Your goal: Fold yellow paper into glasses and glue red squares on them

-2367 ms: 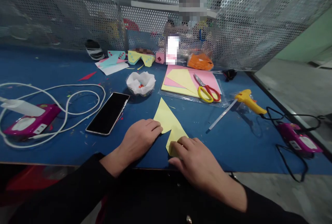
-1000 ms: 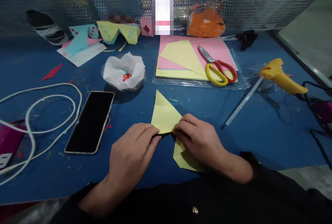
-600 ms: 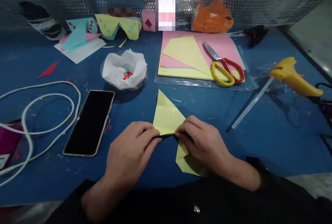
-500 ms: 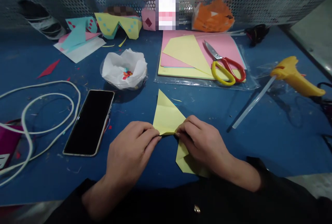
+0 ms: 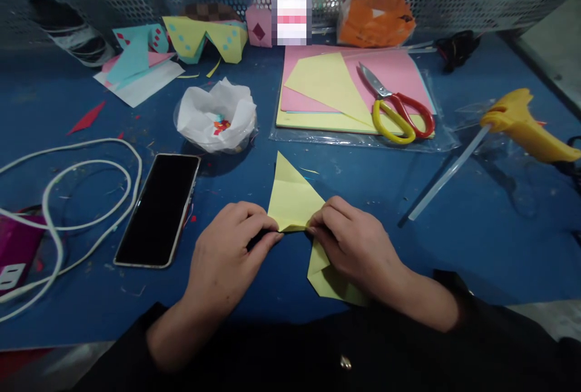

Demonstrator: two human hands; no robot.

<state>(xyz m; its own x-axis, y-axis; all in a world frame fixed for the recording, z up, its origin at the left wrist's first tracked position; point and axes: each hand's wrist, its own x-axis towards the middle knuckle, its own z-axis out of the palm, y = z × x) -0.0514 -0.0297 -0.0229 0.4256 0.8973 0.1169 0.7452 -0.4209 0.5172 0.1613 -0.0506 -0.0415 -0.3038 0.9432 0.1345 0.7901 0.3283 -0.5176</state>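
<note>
A folded sheet of yellow paper (image 5: 293, 195) lies on the blue table in front of me, one pointed end away from me and a wider part towards my body. My left hand (image 5: 233, 253) pinches its left lower corner between thumb and fingers. With thumb and fingers closed, my right hand (image 5: 356, 247) grips the same narrow folded edge at its right end. Between the two hands that edge is turned up in a thin strip. Part of the paper's near half is hidden beneath my right hand and wrist.
A black-screened phone (image 5: 158, 210) and a white cable (image 5: 59, 235) lie left. Behind are a tissue-lined bowl (image 5: 215, 117) of scraps, yellow paper glasses (image 5: 206, 35), and scissors (image 5: 394, 117) on coloured paper sheets (image 5: 313, 123). A yellow glue gun (image 5: 521, 123) rests right.
Both hands keep their pinch on the yellow paper's edge. The left thumb and fingers have shifted slightly, and the camera view has moved a little.
</note>
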